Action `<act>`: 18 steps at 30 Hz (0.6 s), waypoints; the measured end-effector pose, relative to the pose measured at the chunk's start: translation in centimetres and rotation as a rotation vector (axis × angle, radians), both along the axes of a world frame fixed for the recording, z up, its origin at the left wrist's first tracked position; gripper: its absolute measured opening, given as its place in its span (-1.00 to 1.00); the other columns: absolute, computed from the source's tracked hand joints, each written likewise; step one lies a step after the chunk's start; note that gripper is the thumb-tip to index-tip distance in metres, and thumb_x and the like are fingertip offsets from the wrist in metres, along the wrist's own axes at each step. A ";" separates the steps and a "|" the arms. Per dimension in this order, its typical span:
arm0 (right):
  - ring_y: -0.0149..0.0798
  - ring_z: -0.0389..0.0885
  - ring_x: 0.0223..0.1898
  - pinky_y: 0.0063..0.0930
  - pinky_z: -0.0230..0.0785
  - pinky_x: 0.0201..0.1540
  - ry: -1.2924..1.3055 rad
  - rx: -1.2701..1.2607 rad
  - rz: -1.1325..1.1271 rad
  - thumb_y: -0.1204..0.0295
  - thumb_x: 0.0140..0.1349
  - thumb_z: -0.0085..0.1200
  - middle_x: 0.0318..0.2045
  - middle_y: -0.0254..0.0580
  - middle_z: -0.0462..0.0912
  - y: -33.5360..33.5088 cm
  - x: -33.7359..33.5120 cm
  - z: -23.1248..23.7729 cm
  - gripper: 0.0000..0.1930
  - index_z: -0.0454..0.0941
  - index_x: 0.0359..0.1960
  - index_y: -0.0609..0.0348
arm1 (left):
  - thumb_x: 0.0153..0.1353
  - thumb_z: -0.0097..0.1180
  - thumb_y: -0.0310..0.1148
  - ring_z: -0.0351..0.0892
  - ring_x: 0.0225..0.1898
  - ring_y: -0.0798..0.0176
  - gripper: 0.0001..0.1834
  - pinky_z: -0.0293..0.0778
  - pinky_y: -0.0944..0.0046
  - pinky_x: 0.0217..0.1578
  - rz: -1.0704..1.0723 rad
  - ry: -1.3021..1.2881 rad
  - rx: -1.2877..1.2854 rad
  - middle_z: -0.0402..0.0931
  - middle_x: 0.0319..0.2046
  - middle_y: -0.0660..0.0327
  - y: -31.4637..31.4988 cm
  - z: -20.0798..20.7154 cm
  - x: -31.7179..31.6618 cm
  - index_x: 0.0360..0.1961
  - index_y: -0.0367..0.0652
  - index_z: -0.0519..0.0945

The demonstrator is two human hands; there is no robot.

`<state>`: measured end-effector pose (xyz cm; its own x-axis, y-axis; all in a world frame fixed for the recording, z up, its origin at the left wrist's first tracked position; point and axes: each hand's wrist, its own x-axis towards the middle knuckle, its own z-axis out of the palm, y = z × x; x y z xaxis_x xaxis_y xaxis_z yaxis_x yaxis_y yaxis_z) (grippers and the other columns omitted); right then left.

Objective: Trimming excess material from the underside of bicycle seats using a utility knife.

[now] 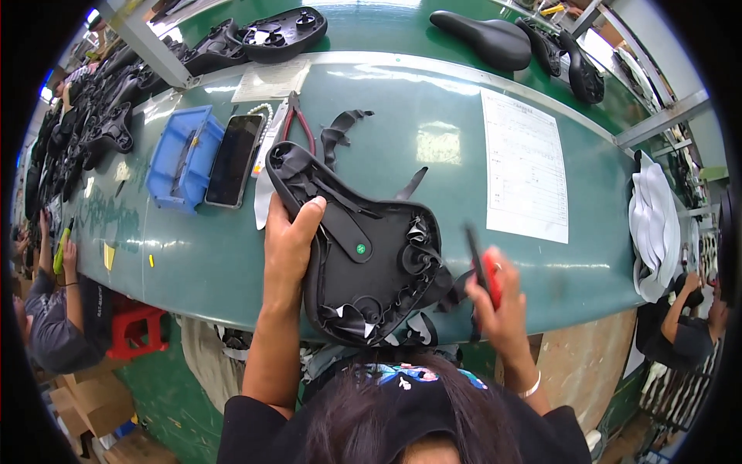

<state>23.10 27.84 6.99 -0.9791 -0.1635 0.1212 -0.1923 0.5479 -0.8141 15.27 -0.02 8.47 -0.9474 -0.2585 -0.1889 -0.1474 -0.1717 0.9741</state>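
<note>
An upturned black bicycle saddle (340,263) lies tilted at the table's front edge, its hollow underside facing up. My left hand (290,236) grips its left side near the narrow nose, thumb over the rim and fingers under it. Ragged black cover edges curl around the wide end, with a green round sticker inside. Just right of the saddle, my right hand (502,305) is closed on red-handled scissors (490,280), whose dark blade is blurred by motion. Black trimmed strips (338,138) lie beyond the saddle.
Left of the saddle are red-handled nippers (297,122), a phone (233,162) and a blue bin (182,161). A printed sheet (525,166) lies to the right, near stacked white pieces (655,224). More saddles (487,40) sit behind; co-workers sit at both sides.
</note>
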 end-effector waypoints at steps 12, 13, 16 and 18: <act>-0.52 0.42 -0.60 -0.64 0.35 -0.58 -0.150 -0.620 -0.271 0.59 0.08 0.04 -0.35 -0.27 0.50 1.4 -9.3 -1.4 -0.51 0.31 0.11 0.28 | -0.02 0.29 -0.37 0.24 0.11 -0.03 -0.29 0.13 -0.02 0.14 0.283 0.193 -1.158 0.30 0.02 0.01 -1.4 -3.9 3.8 0.16 -0.23 0.24; -0.52 0.42 -0.60 -0.64 0.35 -0.58 -0.162 -0.614 -0.284 0.59 0.08 0.04 -0.35 -0.27 0.50 0.4 -8.2 -0.4 -0.51 0.31 0.11 0.28 | -0.04 0.30 -0.33 0.27 0.09 -0.02 -0.31 0.17 0.01 0.10 0.117 0.277 -1.299 0.34 0.00 0.04 -0.4 -1.8 3.2 0.14 -0.19 0.30; -0.49 0.47 -0.54 -0.63 0.37 -0.51 -0.303 -0.594 0.005 0.55 0.09 0.11 -0.32 -0.28 0.48 -4.4 -6.5 3.4 -0.50 0.30 0.11 0.24 | -0.05 0.32 -0.24 0.36 -0.09 0.07 -0.50 0.19 0.15 -0.10 -0.386 0.536 -1.210 0.42 -0.18 0.15 3.7 1.2 0.5 -0.08 -0.13 0.44; -0.29 0.57 -0.41 -0.47 0.45 -0.35 -0.226 -0.341 0.193 0.42 0.11 0.20 -0.27 -0.20 0.53 -4.6 -5.8 3.4 -0.39 0.24 0.19 0.21 | 0.01 0.29 -0.24 0.39 -0.19 0.10 -0.63 0.19 0.20 -0.16 -0.500 0.638 -1.226 0.46 -0.31 0.18 4.8 0.8 -1.4 -0.20 -0.14 0.49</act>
<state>17.28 23.26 10.44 -0.9427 -0.3333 -0.0136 -0.0610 0.2125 -0.9753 13.85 4.79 9.25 -0.8215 0.4274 0.3774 0.5598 0.7306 0.3910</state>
